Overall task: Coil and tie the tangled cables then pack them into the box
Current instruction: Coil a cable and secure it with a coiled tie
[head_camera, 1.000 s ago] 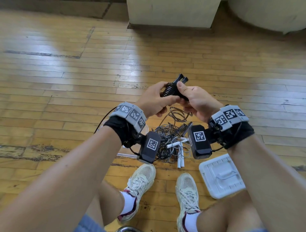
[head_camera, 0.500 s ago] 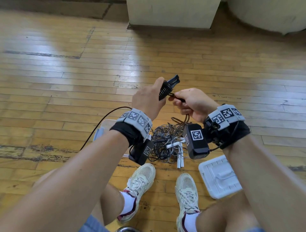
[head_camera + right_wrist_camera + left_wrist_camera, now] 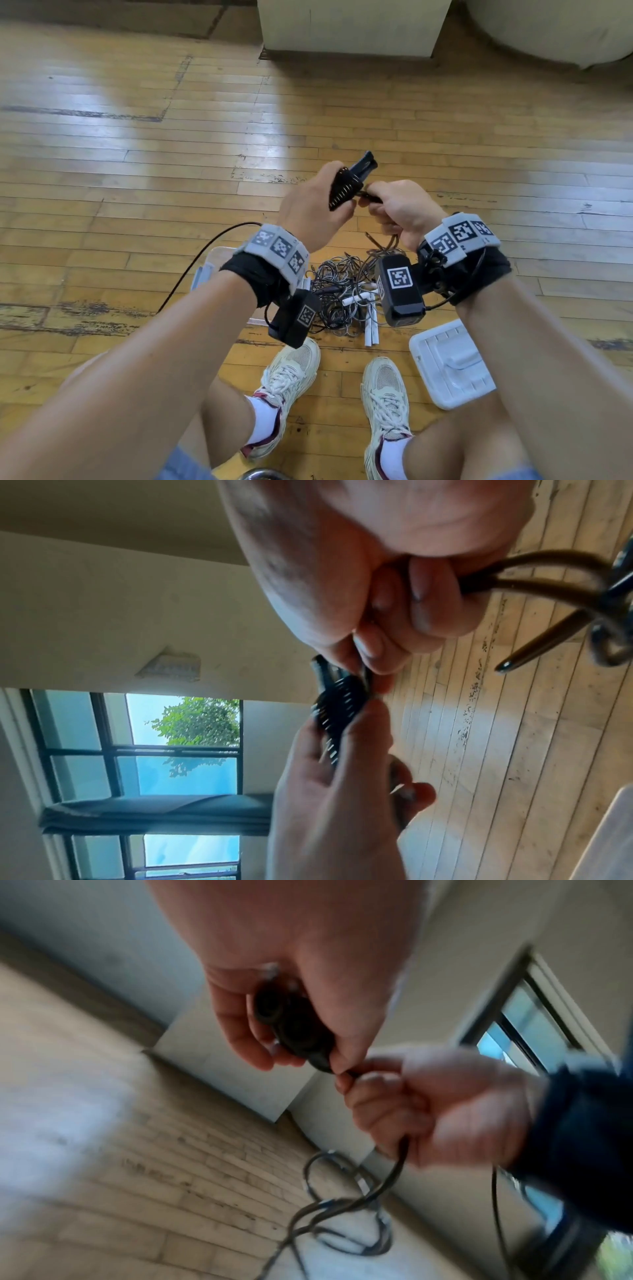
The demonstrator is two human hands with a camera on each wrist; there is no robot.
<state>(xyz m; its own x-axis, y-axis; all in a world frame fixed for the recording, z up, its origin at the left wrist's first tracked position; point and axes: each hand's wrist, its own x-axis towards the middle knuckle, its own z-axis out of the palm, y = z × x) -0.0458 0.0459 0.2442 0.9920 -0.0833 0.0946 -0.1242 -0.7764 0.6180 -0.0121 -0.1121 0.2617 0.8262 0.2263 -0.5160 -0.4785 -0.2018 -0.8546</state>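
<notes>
Head view shows both hands raised over the wooden floor (image 3: 137, 171), above a tangled heap of cables (image 3: 337, 291) that lies just beyond the two shoes (image 3: 291, 377). Left hand (image 3: 310, 212) curls round a tightly wound black cable bundle (image 3: 344, 188), thumb and fingers wrapped about it. The bundle's long axis tilts up and away to the right, with its plug end (image 3: 364, 166) sticking out past the fingers. Right hand (image 3: 399, 209) is closed in a fist, pinching a loose strand right where it leaves the bundle's side; the two hands nearly touch.

Only this view shows the clear box (image 3: 214, 263), partly hidden behind the left wrist, and the white lid (image 3: 448, 363) lying flat beside the right shoe.

Left wrist view, blurred, shows what the head view hides: the strand passes down through the right fist and drops in loops toward the floor.

Right wrist view adds that a doubled loop of brown cable (image 3: 534, 572) comes out of the fist's far side, with a metal-tipped end (image 3: 514, 661) hanging free, and windows behind.
</notes>
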